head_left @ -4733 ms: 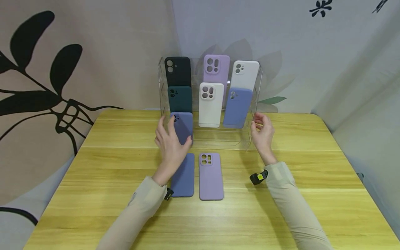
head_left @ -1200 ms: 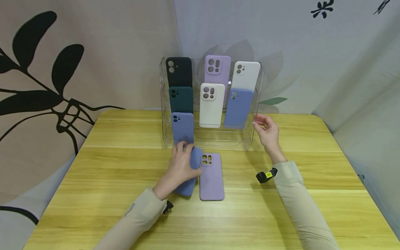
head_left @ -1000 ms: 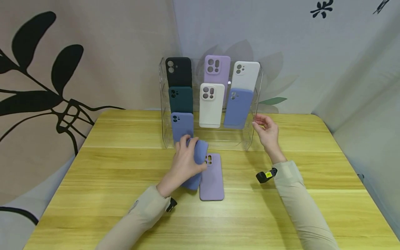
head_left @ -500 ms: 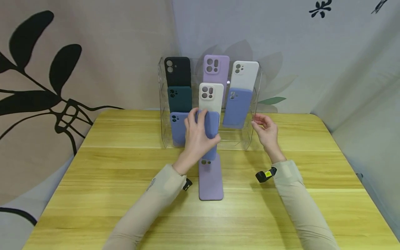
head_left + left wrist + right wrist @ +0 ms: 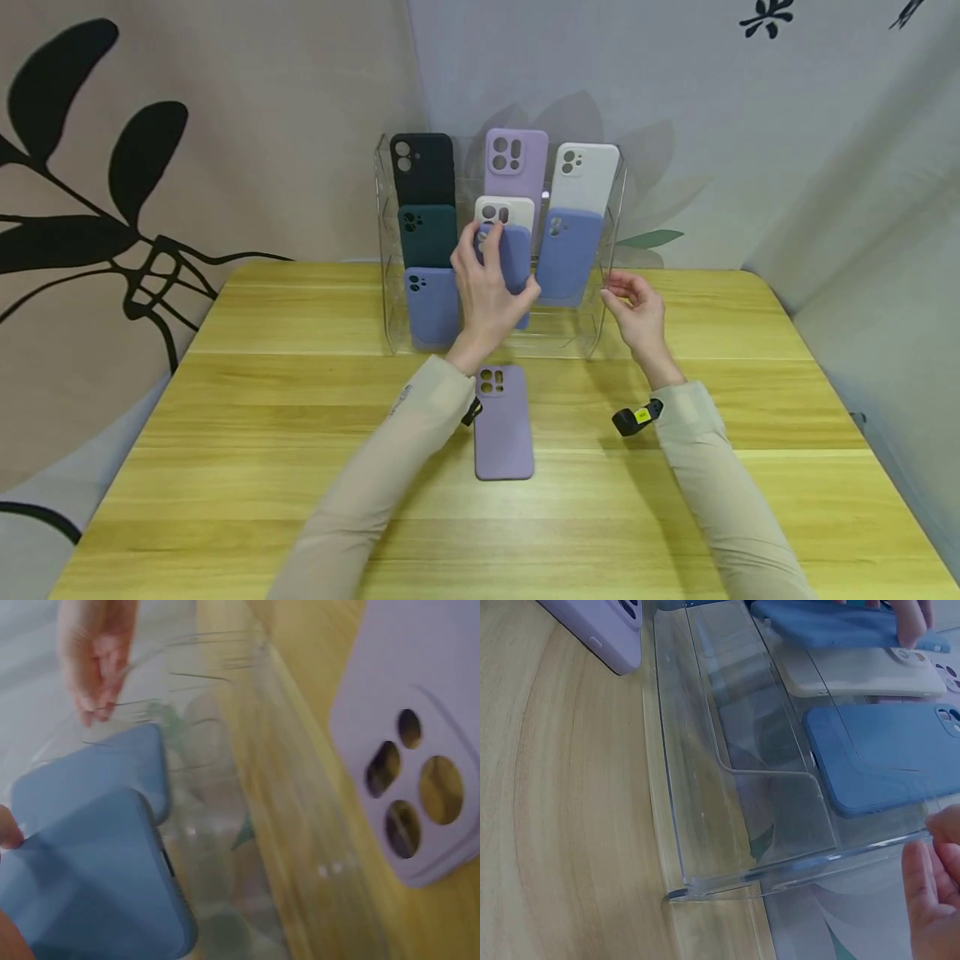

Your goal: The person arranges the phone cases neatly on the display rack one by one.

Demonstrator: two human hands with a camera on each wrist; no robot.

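My left hand (image 5: 487,304) grips a blue phone case (image 5: 514,257) by its edges, fingers at the top and thumb on the right side. The case is tilted in front of the white phone case (image 5: 517,207) in the middle column of a clear acrylic display stand (image 5: 558,343). In the right wrist view the held blue case (image 5: 832,628) hovers beside the white one, its lower end over the stand's front tier. My right hand (image 5: 639,315) pinches the stand's right side edge. A lilac phone case (image 5: 504,433) lies flat on the table before the stand.
On the stand's left are black (image 5: 423,171), dark green (image 5: 429,237) and blue (image 5: 432,308) phone cases. Another lilac case (image 5: 525,150) stands at the back middle. A white case (image 5: 588,179) and a blue case (image 5: 570,254) stand on the right. A curtain hangs behind the wooden table (image 5: 300,417).
My left hand let go of the blue case at the stand's lower left, took another blue case from the table, and carried it up and right to the middle column. The right hand stays at the stand's edge.
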